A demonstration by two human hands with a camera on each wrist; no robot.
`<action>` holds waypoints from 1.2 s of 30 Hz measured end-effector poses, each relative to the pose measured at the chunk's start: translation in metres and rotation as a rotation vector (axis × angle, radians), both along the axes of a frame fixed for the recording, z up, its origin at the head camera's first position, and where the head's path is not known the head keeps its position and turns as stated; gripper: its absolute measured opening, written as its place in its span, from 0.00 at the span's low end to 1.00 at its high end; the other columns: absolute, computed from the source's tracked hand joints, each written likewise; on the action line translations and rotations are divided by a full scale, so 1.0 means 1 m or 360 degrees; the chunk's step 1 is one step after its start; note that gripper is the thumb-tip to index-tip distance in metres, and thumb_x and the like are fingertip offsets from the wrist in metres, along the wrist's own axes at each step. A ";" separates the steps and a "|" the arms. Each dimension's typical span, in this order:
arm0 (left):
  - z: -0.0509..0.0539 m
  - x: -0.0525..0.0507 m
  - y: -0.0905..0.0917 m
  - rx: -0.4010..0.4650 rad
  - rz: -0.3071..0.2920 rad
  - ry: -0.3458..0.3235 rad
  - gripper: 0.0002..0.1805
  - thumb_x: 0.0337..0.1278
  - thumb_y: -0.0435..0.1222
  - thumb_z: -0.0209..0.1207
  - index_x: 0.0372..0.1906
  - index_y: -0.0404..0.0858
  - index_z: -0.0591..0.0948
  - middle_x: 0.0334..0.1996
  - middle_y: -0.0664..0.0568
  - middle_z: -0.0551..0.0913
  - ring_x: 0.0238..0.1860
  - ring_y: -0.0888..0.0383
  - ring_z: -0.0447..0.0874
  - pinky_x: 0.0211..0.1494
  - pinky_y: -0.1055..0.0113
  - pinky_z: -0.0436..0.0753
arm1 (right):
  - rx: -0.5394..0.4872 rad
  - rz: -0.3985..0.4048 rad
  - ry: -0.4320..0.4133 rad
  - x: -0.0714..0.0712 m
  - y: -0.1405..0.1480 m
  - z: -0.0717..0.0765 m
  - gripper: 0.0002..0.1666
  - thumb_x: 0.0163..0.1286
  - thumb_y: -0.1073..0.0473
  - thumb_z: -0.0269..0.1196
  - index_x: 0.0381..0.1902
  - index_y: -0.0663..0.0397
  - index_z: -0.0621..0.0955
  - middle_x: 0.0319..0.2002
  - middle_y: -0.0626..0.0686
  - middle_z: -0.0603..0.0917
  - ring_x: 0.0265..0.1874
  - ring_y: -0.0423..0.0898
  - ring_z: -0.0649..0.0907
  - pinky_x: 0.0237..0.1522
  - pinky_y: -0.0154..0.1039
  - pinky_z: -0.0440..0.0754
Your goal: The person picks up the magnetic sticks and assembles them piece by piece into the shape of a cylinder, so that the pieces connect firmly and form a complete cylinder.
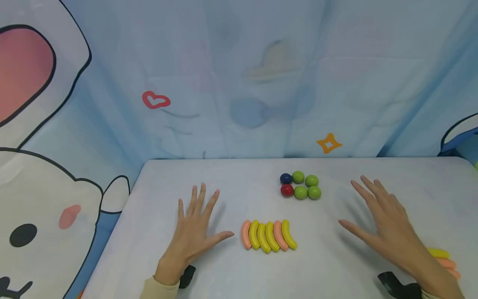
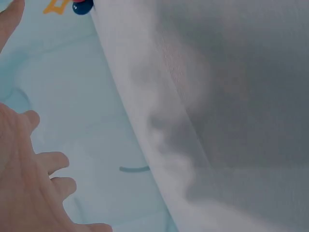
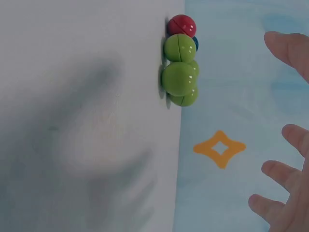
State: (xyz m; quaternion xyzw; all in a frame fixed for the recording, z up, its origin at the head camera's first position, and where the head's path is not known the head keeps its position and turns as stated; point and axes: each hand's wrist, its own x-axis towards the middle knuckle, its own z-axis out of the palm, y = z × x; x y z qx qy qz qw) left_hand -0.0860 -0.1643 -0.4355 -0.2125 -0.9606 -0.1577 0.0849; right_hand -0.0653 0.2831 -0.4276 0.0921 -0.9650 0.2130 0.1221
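Observation:
My left hand (image 1: 194, 232), fingers spread and holding nothing, hovers left of a row of curved pieces, yellow (image 1: 262, 238) and pink (image 1: 246, 234), lying side by side. My right hand (image 1: 388, 226) is also spread and empty, to the right of a cluster of balls: a blue one (image 1: 286, 178), a red one (image 1: 286, 190) and several green ones (image 1: 300, 192). The right wrist view shows the red ball (image 3: 181, 25) and green balls (image 3: 178, 79) beside my right hand's fingers. In the left wrist view, the left palm (image 2: 24, 183) faces the camera with nothing in it.
More curved pieces, yellow (image 1: 438, 253) and pink (image 1: 446, 263), lie partly behind my right forearm. The white table (image 1: 231, 174) ends at a light blue curtain (image 1: 224, 83) with printed shapes. A printed white figure (image 1: 45, 199) is at the left.

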 end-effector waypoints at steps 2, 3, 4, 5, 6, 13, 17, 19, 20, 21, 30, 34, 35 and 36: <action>0.000 0.001 0.003 -0.0002 -0.0017 -0.0007 0.59 0.59 0.81 0.42 0.85 0.49 0.54 0.83 0.37 0.48 0.83 0.37 0.41 0.72 0.21 0.47 | -0.0040 0.0041 0.0019 -0.003 -0.002 0.000 0.65 0.58 0.46 0.79 0.85 0.49 0.56 0.82 0.65 0.54 0.81 0.69 0.47 0.72 0.79 0.40; 0.000 0.001 0.004 -0.0007 -0.0026 -0.0013 0.59 0.59 0.81 0.43 0.85 0.48 0.55 0.83 0.37 0.49 0.83 0.37 0.42 0.73 0.21 0.48 | -0.0071 0.0065 0.0024 -0.005 -0.004 0.001 0.64 0.58 0.48 0.80 0.84 0.50 0.57 0.81 0.66 0.55 0.80 0.70 0.49 0.71 0.80 0.42; -0.001 0.001 0.006 -0.0004 -0.0037 -0.0027 0.59 0.59 0.80 0.46 0.85 0.48 0.56 0.83 0.37 0.49 0.83 0.37 0.42 0.73 0.22 0.48 | -0.0101 0.0088 0.0023 -0.007 -0.005 0.001 0.63 0.58 0.49 0.80 0.84 0.50 0.58 0.81 0.66 0.56 0.79 0.71 0.52 0.70 0.81 0.45; -0.001 0.002 0.008 0.0003 -0.0049 -0.0046 0.58 0.59 0.79 0.49 0.84 0.47 0.57 0.83 0.37 0.50 0.83 0.37 0.43 0.74 0.23 0.49 | -0.0131 0.0112 0.0021 -0.009 -0.007 0.001 0.62 0.58 0.50 0.80 0.83 0.51 0.59 0.80 0.66 0.57 0.78 0.71 0.54 0.69 0.82 0.48; -0.002 0.002 0.010 0.0016 -0.0065 -0.0065 0.58 0.58 0.77 0.53 0.84 0.46 0.58 0.83 0.37 0.51 0.83 0.37 0.45 0.74 0.23 0.50 | -0.0160 0.0133 0.0020 -0.011 -0.009 0.000 0.61 0.58 0.51 0.80 0.82 0.51 0.60 0.79 0.67 0.59 0.77 0.72 0.57 0.67 0.82 0.52; -0.007 0.004 0.032 0.0192 -0.0201 -0.0306 0.58 0.48 0.66 0.73 0.80 0.43 0.66 0.77 0.41 0.67 0.76 0.43 0.65 0.72 0.38 0.70 | -0.0346 0.0272 0.0022 -0.030 -0.026 -0.005 0.48 0.58 0.60 0.80 0.73 0.58 0.70 0.70 0.65 0.69 0.66 0.67 0.68 0.56 0.75 0.70; -0.011 0.004 0.043 0.0240 -0.0259 -0.0459 0.58 0.45 0.63 0.77 0.78 0.42 0.67 0.66 0.47 0.73 0.61 0.52 0.76 0.64 0.53 0.81 | -0.0315 0.0295 0.0022 -0.041 -0.035 -0.008 0.41 0.60 0.62 0.79 0.68 0.61 0.74 0.64 0.64 0.73 0.61 0.63 0.73 0.52 0.67 0.78; -0.014 0.003 0.047 0.0294 -0.0282 -0.0550 0.59 0.42 0.60 0.80 0.78 0.42 0.67 0.61 0.49 0.73 0.54 0.56 0.75 0.59 0.61 0.83 | -0.0287 0.0301 0.0032 -0.046 -0.039 -0.009 0.38 0.59 0.63 0.79 0.65 0.63 0.76 0.61 0.64 0.75 0.58 0.61 0.74 0.50 0.63 0.81; -0.015 0.003 0.048 0.0322 -0.0290 -0.0589 0.59 0.42 0.59 0.81 0.78 0.42 0.67 0.59 0.50 0.72 0.51 0.58 0.74 0.56 0.64 0.83 | -0.0276 0.0304 0.0035 -0.049 -0.041 -0.010 0.37 0.59 0.64 0.79 0.64 0.63 0.77 0.60 0.64 0.75 0.57 0.61 0.75 0.49 0.63 0.82; -0.017 0.002 0.048 0.0346 -0.0297 -0.0626 0.59 0.41 0.58 0.81 0.78 0.42 0.67 0.58 0.52 0.72 0.49 0.60 0.73 0.54 0.66 0.82 | -0.0271 0.0306 0.0041 -0.051 -0.042 -0.011 0.35 0.59 0.65 0.79 0.63 0.63 0.78 0.59 0.64 0.76 0.56 0.60 0.75 0.49 0.62 0.82; -0.020 -0.001 0.053 0.0419 -0.0383 -0.0682 0.48 0.44 0.50 0.82 0.71 0.38 0.74 0.51 0.56 0.72 0.45 0.63 0.71 0.52 0.71 0.78 | -0.0249 0.0309 0.0069 -0.063 -0.049 -0.020 0.26 0.55 0.73 0.77 0.52 0.63 0.84 0.50 0.62 0.80 0.48 0.60 0.79 0.44 0.57 0.82; -0.019 -0.003 0.054 0.0425 -0.0403 -0.0650 0.43 0.45 0.49 0.82 0.67 0.39 0.78 0.50 0.57 0.73 0.44 0.65 0.72 0.54 0.71 0.79 | -0.0221 0.0282 0.0053 -0.065 -0.050 -0.021 0.22 0.56 0.74 0.76 0.50 0.64 0.84 0.50 0.63 0.79 0.48 0.63 0.79 0.48 0.62 0.82; -0.020 -0.004 0.054 0.0429 -0.0407 -0.0642 0.42 0.45 0.49 0.82 0.66 0.39 0.78 0.50 0.57 0.73 0.44 0.65 0.72 0.54 0.72 0.79 | -0.0215 0.0278 0.0054 -0.066 -0.050 -0.021 0.22 0.56 0.74 0.76 0.49 0.64 0.84 0.49 0.63 0.79 0.49 0.63 0.79 0.48 0.63 0.81; -0.020 -0.004 0.055 0.0429 -0.0411 -0.0633 0.42 0.45 0.49 0.82 0.66 0.39 0.79 0.49 0.57 0.73 0.44 0.65 0.72 0.53 0.72 0.79 | -0.0209 0.0272 0.0057 -0.066 -0.050 -0.021 0.22 0.55 0.74 0.75 0.49 0.64 0.85 0.49 0.64 0.79 0.48 0.63 0.80 0.49 0.63 0.81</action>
